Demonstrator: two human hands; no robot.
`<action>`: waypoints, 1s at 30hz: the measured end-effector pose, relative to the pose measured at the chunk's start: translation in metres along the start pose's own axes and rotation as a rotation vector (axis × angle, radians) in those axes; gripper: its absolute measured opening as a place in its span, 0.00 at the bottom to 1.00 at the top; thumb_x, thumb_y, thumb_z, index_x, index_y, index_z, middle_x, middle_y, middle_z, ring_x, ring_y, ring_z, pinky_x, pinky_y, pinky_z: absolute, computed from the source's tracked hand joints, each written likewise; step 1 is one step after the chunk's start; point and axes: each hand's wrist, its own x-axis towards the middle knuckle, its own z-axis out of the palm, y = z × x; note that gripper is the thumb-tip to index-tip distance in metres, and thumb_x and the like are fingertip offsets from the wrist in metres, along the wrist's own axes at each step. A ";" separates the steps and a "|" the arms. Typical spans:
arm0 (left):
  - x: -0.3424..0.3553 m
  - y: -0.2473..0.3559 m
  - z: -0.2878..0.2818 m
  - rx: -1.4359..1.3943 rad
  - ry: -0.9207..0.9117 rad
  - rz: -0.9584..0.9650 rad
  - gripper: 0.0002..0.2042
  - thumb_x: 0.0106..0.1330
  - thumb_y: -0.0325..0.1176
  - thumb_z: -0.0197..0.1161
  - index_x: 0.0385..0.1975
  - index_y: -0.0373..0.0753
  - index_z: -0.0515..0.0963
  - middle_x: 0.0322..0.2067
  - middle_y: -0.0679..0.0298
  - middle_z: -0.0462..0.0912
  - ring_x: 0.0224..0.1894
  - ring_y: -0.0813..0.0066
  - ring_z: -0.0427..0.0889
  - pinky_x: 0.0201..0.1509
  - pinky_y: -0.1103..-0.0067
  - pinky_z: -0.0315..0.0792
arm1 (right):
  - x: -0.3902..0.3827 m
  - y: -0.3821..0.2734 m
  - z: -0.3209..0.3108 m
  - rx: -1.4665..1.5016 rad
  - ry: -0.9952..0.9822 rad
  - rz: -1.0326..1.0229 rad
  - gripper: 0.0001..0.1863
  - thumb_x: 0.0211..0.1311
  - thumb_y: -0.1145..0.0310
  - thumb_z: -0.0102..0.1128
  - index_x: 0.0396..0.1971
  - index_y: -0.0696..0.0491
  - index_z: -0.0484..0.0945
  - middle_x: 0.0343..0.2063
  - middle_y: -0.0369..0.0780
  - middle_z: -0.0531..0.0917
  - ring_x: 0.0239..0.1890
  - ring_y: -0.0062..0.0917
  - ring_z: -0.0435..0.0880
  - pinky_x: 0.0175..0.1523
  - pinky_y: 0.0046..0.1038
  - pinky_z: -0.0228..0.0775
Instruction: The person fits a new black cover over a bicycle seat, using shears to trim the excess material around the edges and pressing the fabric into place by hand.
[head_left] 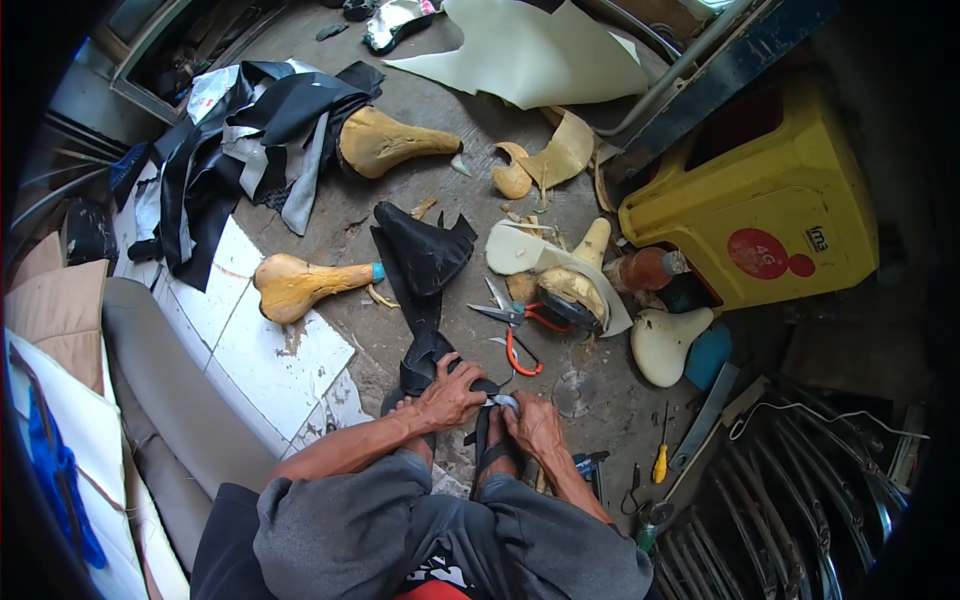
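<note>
Blk sheet (421, 358) prob. in L hand (452, 397)

Lettered red disc (757, 254), sticker (818, 239), on yellow stool (815, 170)

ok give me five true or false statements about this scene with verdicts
1. The left hand touches black material. True.
2. The right hand grips the yellow-handled screwdriver. False: it lies on the floor; the hand holds a small pale object.
3. The blades of the red-handled scissors are apart. True.
4. The yellow stool is on the person's left. False: it is on the right.
5. The tan saddle-shaped piece by the white tiles has a blue tip. True.
</note>
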 end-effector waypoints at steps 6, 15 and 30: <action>0.001 -0.001 0.000 -0.002 0.011 0.002 0.06 0.53 0.33 0.70 0.29 0.46 0.82 0.48 0.60 0.74 0.61 0.61 0.71 0.67 0.49 0.48 | 0.000 -0.001 0.001 0.042 0.029 0.020 0.12 0.59 0.64 0.62 0.37 0.58 0.79 0.34 0.54 0.83 0.39 0.51 0.83 0.43 0.46 0.75; 0.004 0.006 -0.001 -0.008 0.039 -0.030 0.07 0.57 0.37 0.68 0.29 0.43 0.80 0.46 0.61 0.75 0.59 0.64 0.72 0.67 0.51 0.49 | -0.030 0.049 -0.024 0.261 0.247 0.228 0.16 0.59 0.61 0.64 0.40 0.57 0.82 0.31 0.51 0.84 0.34 0.46 0.83 0.41 0.40 0.75; 0.012 0.007 -0.009 -0.181 0.154 -0.158 0.07 0.58 0.33 0.66 0.31 0.40 0.75 0.40 0.63 0.75 0.52 0.66 0.75 0.66 0.52 0.45 | 0.012 0.011 0.013 0.840 -0.103 0.455 0.21 0.69 0.64 0.58 0.55 0.62 0.77 0.32 0.42 0.87 0.28 0.21 0.84 0.35 0.23 0.76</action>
